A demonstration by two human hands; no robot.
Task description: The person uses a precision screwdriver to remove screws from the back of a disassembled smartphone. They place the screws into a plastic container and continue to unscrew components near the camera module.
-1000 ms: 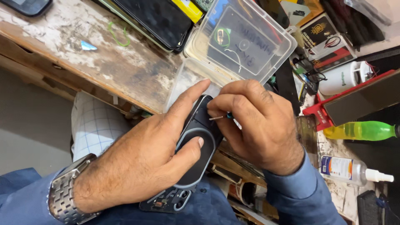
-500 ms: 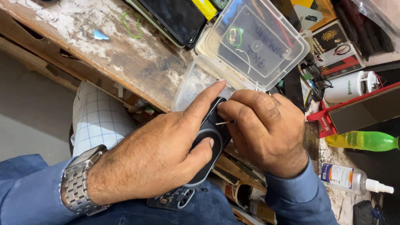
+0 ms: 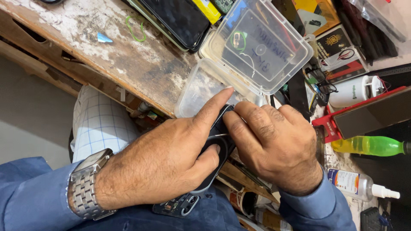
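Two hands (image 3: 171, 158), one dark phone (image 3: 218, 147), one clear plastic box (image 3: 257, 47), one green bottle (image 3: 368, 145), one wristwatch (image 3: 87, 184).

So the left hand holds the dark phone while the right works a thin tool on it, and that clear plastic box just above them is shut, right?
Not quite: the head view shows the box lying open, lid folded back. The rest stands: the left hand holds the phone, and the right hand works the thin tool.

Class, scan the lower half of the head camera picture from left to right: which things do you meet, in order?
Metal wristwatch → left hand → dark phone held in it → right hand, pinching a thin metal tool → white spray bottle → green bottle.
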